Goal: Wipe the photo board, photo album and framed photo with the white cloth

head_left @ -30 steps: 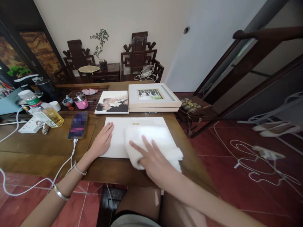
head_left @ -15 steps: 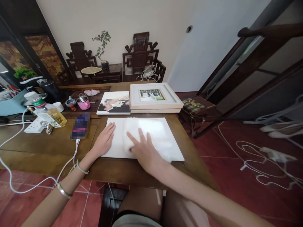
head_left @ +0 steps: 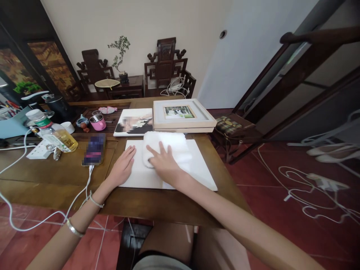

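Near the surface's [head_left: 56,176] front edge, your open left hand [head_left: 123,168] pins the board [head_left: 197,168]; your open right hand [head_left: 164,165], pressing the cloth [head_left: 168,140], may shove the frame [head_left: 182,122].

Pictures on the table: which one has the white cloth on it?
The blank white panel nearest the person, under the right hand and cloth. The frameless photo print and the framed photo lie behind it, uncovered.

You are getting open table [head_left: 56,176] at the near left of the white board [head_left: 197,172]. Ahead, the stacked frames [head_left: 184,116] are blocking you just beyond the cloth [head_left: 168,144] (nearly touching it), and the phone [head_left: 94,150] is lying left.
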{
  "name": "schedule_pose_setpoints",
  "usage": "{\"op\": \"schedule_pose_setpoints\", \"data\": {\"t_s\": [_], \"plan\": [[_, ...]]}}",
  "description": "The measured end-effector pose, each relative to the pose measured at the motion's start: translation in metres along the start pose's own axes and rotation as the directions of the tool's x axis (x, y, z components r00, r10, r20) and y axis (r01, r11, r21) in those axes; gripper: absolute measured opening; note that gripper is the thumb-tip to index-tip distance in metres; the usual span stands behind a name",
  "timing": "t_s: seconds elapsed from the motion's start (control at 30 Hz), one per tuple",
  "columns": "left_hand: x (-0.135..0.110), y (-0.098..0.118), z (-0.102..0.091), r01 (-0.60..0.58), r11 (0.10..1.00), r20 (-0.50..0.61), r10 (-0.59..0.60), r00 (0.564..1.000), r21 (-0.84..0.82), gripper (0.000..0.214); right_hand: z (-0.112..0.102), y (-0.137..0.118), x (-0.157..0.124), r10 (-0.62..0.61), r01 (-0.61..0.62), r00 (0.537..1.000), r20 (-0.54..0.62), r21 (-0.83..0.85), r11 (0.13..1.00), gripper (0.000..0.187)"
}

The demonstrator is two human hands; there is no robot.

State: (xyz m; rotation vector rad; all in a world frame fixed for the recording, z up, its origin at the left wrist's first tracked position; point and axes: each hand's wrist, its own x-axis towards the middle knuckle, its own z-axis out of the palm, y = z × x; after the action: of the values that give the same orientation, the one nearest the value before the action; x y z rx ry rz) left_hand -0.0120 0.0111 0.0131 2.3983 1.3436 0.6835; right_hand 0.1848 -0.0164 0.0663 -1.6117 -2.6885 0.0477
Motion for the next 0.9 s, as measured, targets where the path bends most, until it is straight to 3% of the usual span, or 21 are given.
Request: {"op": "schedule_pose_setpoints", "data": {"t_s": [0.1, 0.23, 0.33, 0.43, 0.53, 0.7, 0.8, 0.9], "plan": [[0.0, 0.0, 0.0, 0.009, 1.0, 0.007, -0.009, 1.0, 0.001, 0.047, 0.003, -0.01, 0.007, 0.031, -0.031, 0.999, -0.026, -0.005, 1.0, 0.034], [0.0, 0.001, -0.001, 0.019, 1.0, 0.01, -0.019, 1.0, -0.009, 0.048, 0.007, -0.041, -0.027, -0.096, 0.097, 0.992, -0.085, 0.015, 0.995, 0.03], [0.0, 0.0, -0.002, -0.006, 0.999, 0.007, 0.006, 1.0, -0.033, 0.047, 0.007, -0.058, -0.06, -0.202, 0.202, 0.979, -0.012, 0.085, 0.976, 0.027], [0.0, -0.002, -0.001, -0.018, 0.999, 0.006, 0.019, 1.0, -0.03, 0.047, 0.002, -0.056, -0.076, -0.241, 0.229, 0.966, 0.092, 0.127, 0.965, 0.021], [0.0, -0.003, 0.001, -0.02, 1.0, -0.003, 0.02, 1.0, -0.013, 0.047, -0.003, -0.033, -0.067, -0.186, 0.176, 0.972, 0.141, 0.081, 0.981, 0.021], [0.0, -0.001, 0.002, 0.007, 1.0, -0.005, -0.007, 1.0, -0.017, 0.047, -0.003, 0.007, -0.013, 0.02, -0.019, 1.0, 0.022, -0.03, 0.999, 0.035], [0.0, 0.002, 0.0, 0.036, 0.997, -0.017, -0.038, 0.999, -0.071, 0.048, 0.001, 0.002, 0.009, 0.088, -0.088, 0.996, -0.014, -0.048, 0.995, 0.033], [-0.001, 0.005, -0.002, 0.082, 0.98, -0.08, -0.098, 0.992, -0.182, 0.052, 0.006, -0.023, 0.005, 0.008, -0.013, 0.994, -0.113, -0.041, 0.999, 0.034]]}}
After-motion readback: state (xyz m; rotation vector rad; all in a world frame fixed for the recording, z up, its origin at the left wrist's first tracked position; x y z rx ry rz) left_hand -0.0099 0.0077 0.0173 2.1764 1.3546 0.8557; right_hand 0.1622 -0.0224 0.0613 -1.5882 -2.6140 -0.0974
